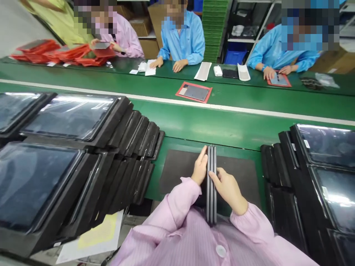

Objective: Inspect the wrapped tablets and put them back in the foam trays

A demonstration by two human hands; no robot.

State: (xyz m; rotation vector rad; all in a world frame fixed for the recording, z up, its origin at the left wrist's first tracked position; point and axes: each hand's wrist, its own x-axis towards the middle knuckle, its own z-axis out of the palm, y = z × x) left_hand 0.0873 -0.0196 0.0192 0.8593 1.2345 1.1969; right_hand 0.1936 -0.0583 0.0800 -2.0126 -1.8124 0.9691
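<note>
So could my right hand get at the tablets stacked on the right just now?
Probably not without letting go: your right hand steadies three upright slabs with your left. Nothing visible blocks the way to the stacked tablets, though.

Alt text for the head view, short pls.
A person's left hand and right hand hold three thin grey tablet-like slabs together on edge above a black mat on a green workbench. Stacked black trays with dark-screened tablets on top flank them. Co-workers in blue and pink line the far side.
</note>
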